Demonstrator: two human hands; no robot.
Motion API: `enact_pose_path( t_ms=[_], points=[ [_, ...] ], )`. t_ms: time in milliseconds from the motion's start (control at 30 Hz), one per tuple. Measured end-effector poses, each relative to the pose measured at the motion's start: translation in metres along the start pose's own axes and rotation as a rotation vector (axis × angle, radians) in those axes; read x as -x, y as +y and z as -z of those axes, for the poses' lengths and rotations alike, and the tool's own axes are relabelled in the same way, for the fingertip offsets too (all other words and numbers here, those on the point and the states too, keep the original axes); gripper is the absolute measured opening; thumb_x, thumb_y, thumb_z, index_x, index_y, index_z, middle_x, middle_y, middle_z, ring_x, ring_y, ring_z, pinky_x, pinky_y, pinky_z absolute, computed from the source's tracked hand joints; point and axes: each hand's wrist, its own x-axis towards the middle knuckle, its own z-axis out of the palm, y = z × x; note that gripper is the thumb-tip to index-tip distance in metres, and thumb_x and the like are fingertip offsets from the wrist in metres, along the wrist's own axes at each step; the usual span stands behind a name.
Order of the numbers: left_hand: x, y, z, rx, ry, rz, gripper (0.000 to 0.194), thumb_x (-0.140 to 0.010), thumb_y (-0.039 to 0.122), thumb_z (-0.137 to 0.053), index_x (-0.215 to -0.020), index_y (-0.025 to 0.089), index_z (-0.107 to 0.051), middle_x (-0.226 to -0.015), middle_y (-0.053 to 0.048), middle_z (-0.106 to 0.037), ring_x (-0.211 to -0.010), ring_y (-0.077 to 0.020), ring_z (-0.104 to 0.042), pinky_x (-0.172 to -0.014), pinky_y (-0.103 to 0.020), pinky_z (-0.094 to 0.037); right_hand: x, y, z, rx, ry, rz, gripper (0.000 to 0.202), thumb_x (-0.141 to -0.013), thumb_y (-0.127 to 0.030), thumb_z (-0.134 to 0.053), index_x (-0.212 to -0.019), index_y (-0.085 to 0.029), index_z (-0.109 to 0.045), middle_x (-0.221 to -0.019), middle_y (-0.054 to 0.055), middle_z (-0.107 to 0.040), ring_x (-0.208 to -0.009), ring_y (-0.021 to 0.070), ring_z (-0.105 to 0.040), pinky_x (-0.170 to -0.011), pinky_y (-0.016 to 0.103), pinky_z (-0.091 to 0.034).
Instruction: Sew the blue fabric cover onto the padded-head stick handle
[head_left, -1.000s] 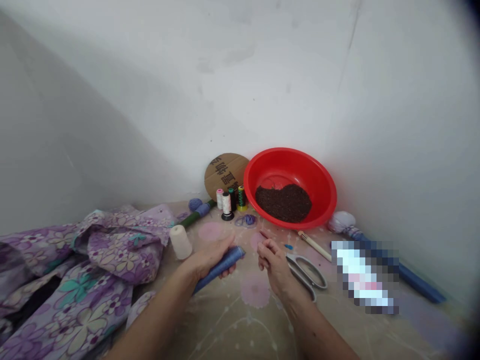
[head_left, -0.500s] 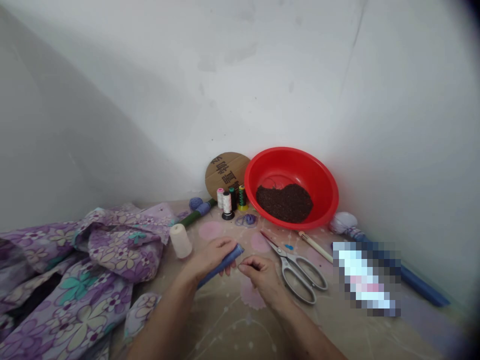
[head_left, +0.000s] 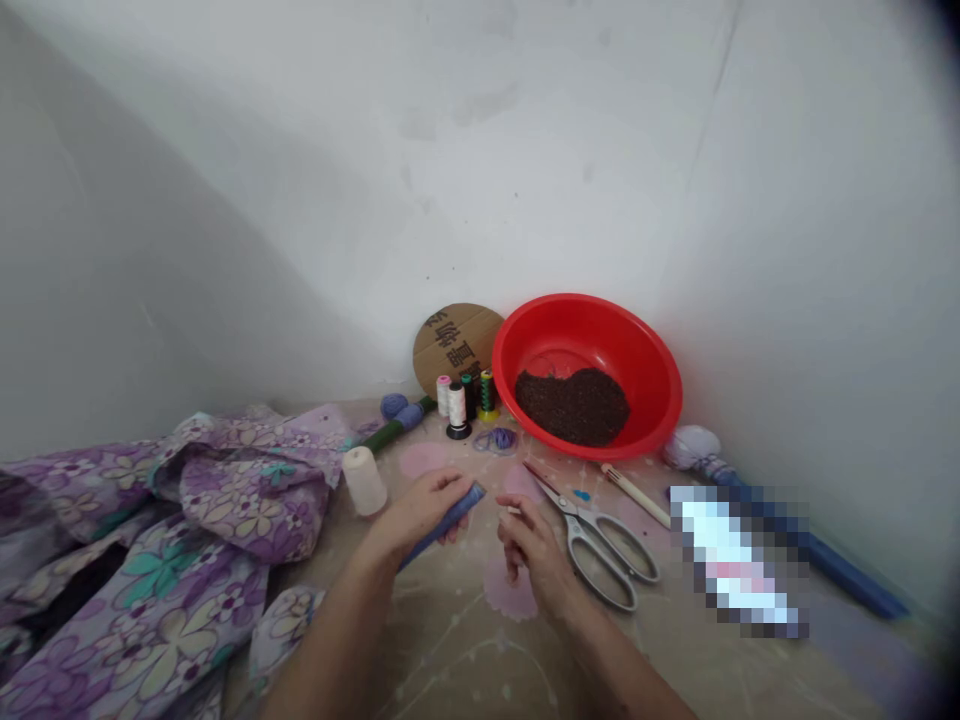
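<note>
My left hand (head_left: 429, 508) is wrapped round a blue rolled tube (head_left: 442, 527), whose upper end pokes out past the fingers and points up to the right. A short gap separates that end from my right hand (head_left: 531, 548). The fingers of my right hand are apart and loosely curled, and no object shows between them. Silver scissors (head_left: 609, 545) lie just right of my right hand. A white thread cone (head_left: 364, 482) stands left of my left hand.
Behind are a red basin (head_left: 651, 350) with dark material, a cardboard disc (head_left: 450, 345), several thread spools (head_left: 457, 408) and purple yarn (head_left: 502, 439). Flowered fabric (head_left: 247, 480) is heaped left. A cream stick (head_left: 637, 495) and a long blue rod (head_left: 847, 575) lie right.
My right hand has moved slightly away from the tube's end, and its pinched fingers have spread. My left hand keeps its hold on the tube.
</note>
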Motion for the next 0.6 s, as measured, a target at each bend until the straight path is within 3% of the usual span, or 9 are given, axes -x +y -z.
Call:
enact_pose_path(
  t_ms=[100,233,400,600],
  points=[
    [0.000,0.001,0.000,-0.017,-0.008,0.002,0.030,-0.073,0.046,-0.041,-0.070,0.017,-0.048,-0.050,0.001,-0.052,-0.036,-0.0081,-0.045,-0.034,-0.018,-0.031,0.000,0.001,-0.005,-0.082,0.066,0.035,0.020,-0.069,-0.034,-0.051,-0.078,-0.019,-0.043,-0.052,-0.008,-0.037,-0.036,0.0044,-0.031,-0.033,0.018,-0.032],
    [0.000,0.004,0.001,-0.015,0.014,-0.002,0.027,-0.070,0.044,-0.047,-0.073,0.017,-0.049,-0.047,0.002,-0.051,-0.034,-0.0077,-0.043,-0.033,-0.017,-0.031,0.004,-0.005,-0.017,-0.019,0.081,0.079,0.021,-0.071,-0.035,-0.048,-0.063,-0.018,-0.042,-0.044,-0.008,-0.036,-0.035,0.0056,-0.034,-0.035,0.019,-0.033],
    [-0.004,0.010,0.008,0.065,0.210,-0.034,0.029,-0.065,0.043,-0.053,-0.077,0.017,-0.051,-0.045,0.003,-0.051,-0.032,-0.0077,-0.043,-0.031,-0.017,-0.030,0.006,-0.020,-0.028,0.027,0.115,0.121,0.023,-0.071,-0.034,-0.050,-0.057,-0.015,-0.045,-0.048,-0.005,-0.041,-0.038,0.0051,-0.036,-0.036,0.018,-0.030],
    [-0.008,0.031,0.010,0.256,0.451,-0.166,0.032,-0.063,0.044,-0.056,-0.076,0.015,-0.052,-0.046,0.003,-0.050,-0.034,-0.0073,-0.044,-0.033,-0.017,-0.032,-0.010,-0.033,-0.036,0.085,0.171,0.198,0.022,-0.072,-0.036,-0.050,-0.071,-0.014,-0.055,-0.046,-0.007,-0.035,-0.038,0.0053,-0.030,-0.035,0.017,-0.024]
  ],
)
